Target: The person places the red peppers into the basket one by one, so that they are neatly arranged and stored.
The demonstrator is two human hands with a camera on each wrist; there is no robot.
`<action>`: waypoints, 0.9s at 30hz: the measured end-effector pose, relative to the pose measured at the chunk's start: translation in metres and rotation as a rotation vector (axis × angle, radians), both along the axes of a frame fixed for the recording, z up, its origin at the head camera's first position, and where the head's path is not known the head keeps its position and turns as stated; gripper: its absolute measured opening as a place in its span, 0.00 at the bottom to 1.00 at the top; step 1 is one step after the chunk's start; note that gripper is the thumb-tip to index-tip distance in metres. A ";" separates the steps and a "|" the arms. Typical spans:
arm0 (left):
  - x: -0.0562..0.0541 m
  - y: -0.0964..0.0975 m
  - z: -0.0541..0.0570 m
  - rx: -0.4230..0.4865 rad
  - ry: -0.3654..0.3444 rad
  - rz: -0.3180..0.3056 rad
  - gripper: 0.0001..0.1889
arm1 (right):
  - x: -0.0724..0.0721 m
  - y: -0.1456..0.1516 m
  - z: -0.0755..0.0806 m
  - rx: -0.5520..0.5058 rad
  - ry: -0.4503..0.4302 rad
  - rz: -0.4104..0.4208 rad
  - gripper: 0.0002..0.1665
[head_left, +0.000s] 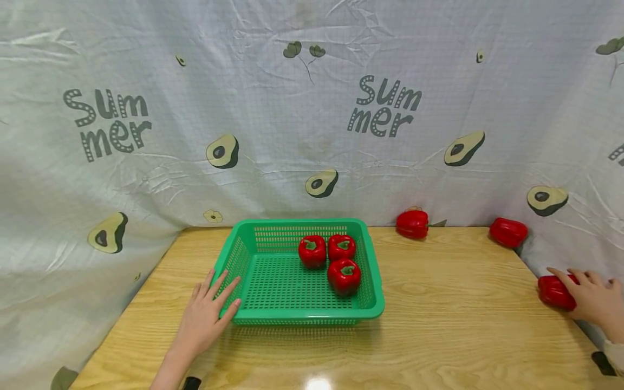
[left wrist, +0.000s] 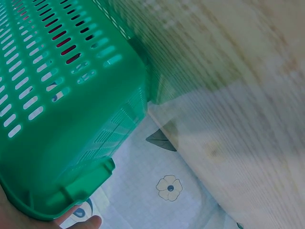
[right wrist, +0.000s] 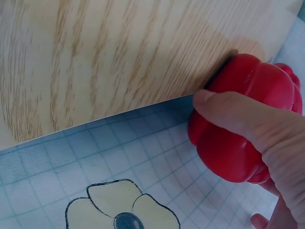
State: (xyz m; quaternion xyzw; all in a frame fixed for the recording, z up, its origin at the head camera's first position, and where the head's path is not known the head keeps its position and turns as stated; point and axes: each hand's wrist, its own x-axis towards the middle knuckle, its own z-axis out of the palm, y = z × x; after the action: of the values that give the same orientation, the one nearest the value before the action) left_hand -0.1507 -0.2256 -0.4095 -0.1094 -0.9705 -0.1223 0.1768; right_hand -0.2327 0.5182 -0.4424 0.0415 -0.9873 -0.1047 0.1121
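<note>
At the table's right edge my right hand [head_left: 597,300] holds a red bell pepper [head_left: 556,292]. In the right wrist view the thumb lies across this pepper [right wrist: 233,152], which sits at the edge of the wood against the cloth. My left hand [head_left: 200,319] rests with spread fingers on the left rim of a green plastic basket [head_left: 312,314]. Its fingertips show at the basket's rim in the left wrist view, at the bottom left. Inside the basket, towards its right side, stand three red bell peppers [head_left: 344,277], stems up.
Two more red bell peppers lie at the back of the wooden table [head_left: 439,325]: one pepper [head_left: 412,224] right of the basket, another pepper [head_left: 508,232] near the back right corner. A printed cloth [head_left: 273,135] hangs behind and along both sides.
</note>
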 end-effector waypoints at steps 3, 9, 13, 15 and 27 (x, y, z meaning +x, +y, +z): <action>0.000 0.000 -0.001 0.003 -0.002 -0.001 0.25 | 0.000 0.003 0.000 0.002 -0.010 -0.001 0.66; -0.001 0.000 -0.002 0.013 -0.001 -0.003 0.25 | -0.001 0.003 -0.002 -0.006 0.021 0.009 0.58; -0.001 0.000 -0.001 0.009 -0.002 -0.003 0.25 | 0.000 0.003 0.000 -0.029 0.057 0.032 0.54; -0.001 0.000 -0.001 0.007 -0.007 -0.002 0.25 | 0.000 0.002 0.001 -0.049 0.065 0.039 0.54; -0.001 0.000 -0.001 0.008 -0.008 -0.001 0.25 | 0.004 -0.022 0.012 -0.064 0.074 0.051 0.53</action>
State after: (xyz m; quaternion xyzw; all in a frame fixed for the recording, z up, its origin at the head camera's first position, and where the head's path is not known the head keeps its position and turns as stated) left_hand -0.1515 -0.2259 -0.4102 -0.1086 -0.9707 -0.1267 0.1731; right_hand -0.2287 0.4958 -0.4303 0.0590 -0.9839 -0.0719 0.1526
